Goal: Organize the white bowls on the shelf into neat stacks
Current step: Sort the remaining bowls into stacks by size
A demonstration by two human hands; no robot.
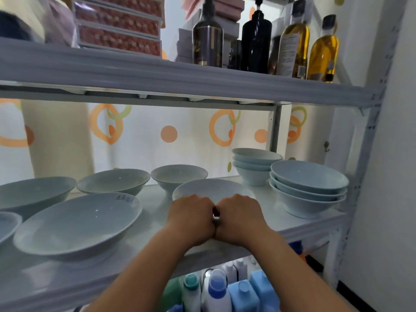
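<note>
Below the shelf (304, 226) edge, plastic bottles (217, 291) stand on a lower level. Both forearms reach up over that edge. The left hand (191, 218) and right hand (240, 216) sit pressed side by side, knuckles touching, fingers curled over the near rim of a white bowl (211, 188) standing at the middle of the shelf; the fingertips are hidden, so how tightly they grip cannot be told. Left of the hands lies a wide shallow bowl (76, 224), with part of another (6, 221) at the frame edge. Farther back stand three single bowls: one at far left (33, 192), one (112, 180) beside it, and a smaller, deeper one (179, 175). At the right sits a stack of bowls (308, 188), and behind it, near the curtain (157, 136), a second stack (255, 164). On the upper shelf (180, 77) stand bottles of oil (295, 41) and dark bottles (208, 34).
</note>
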